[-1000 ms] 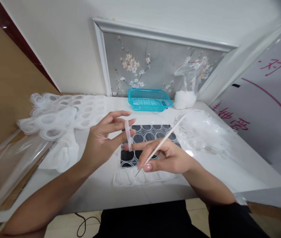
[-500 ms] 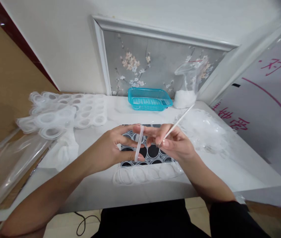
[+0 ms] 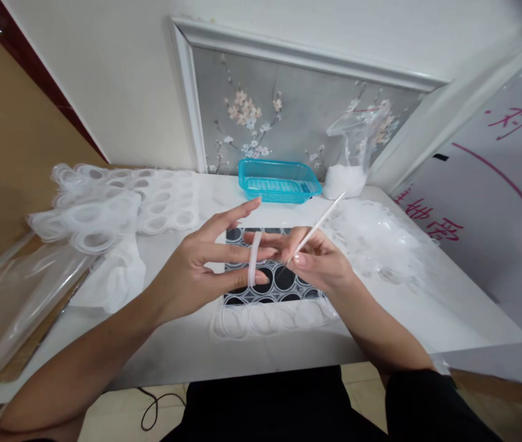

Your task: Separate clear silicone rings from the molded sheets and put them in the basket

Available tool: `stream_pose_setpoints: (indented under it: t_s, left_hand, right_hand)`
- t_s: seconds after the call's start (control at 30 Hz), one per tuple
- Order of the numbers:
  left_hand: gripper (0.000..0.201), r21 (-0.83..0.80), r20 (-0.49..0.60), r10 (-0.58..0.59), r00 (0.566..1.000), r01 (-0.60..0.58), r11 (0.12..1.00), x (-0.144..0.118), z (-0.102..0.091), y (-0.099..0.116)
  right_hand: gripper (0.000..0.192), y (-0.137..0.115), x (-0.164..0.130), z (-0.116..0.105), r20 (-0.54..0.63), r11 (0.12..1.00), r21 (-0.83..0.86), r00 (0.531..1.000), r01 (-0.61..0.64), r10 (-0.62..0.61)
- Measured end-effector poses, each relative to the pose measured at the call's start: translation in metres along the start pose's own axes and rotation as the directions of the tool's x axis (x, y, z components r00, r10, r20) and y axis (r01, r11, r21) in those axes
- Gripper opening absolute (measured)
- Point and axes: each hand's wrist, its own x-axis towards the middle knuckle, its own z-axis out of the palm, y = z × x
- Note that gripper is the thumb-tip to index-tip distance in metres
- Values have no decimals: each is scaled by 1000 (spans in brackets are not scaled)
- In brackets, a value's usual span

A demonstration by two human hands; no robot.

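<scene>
A thin white ring hangs around the fingers of my left hand, whose index finger is stretched up and away from it. The thumb and another finger pass through the ring. My right hand pinches a slim white stick with a thin dark tip pointing down-left. Its index finger reaches into the ring beside the left fingers. Below both hands lies a black sheet with round white outlines, partly covered by them. Several clear-white rings lie in a row along its near edge.
Stacked white ring sheets fill the table's left side, beside clear plastic film. At the back stand a blue plastic basket and a clear bag with white contents. A heap of translucent pieces lies on the right.
My left index finger has lifted off the ring and stretched upward. The ring has shifted slightly left, and the right hand with the stick has moved a little left too.
</scene>
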Motion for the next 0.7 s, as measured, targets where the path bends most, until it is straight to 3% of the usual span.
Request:
stream_pose_setpoints:
  t_s: [0.17,0.27,0.57,0.7]
  left_hand:
    - [29,1,-178,-53,983,54,999,0,1,-5]
    - [25,50,-183,-120,976,131,990,2,1,-9]
    - [37,191,-19,-263,965,261,946,3,2,-14]
    - [44,219,-14,-275,961,271,937,2,4,-16]
  right_hand:
    - [13,-5,-2,7,214,955,-297,976,25,41]
    - [11,-8,-4,12,290,940,-337,956,48,55]
    - [6,-1,-5,1,146,996,-53,987,78,-69]
    - [13,-2,-2,1,47,998,-20,997,56,-55]
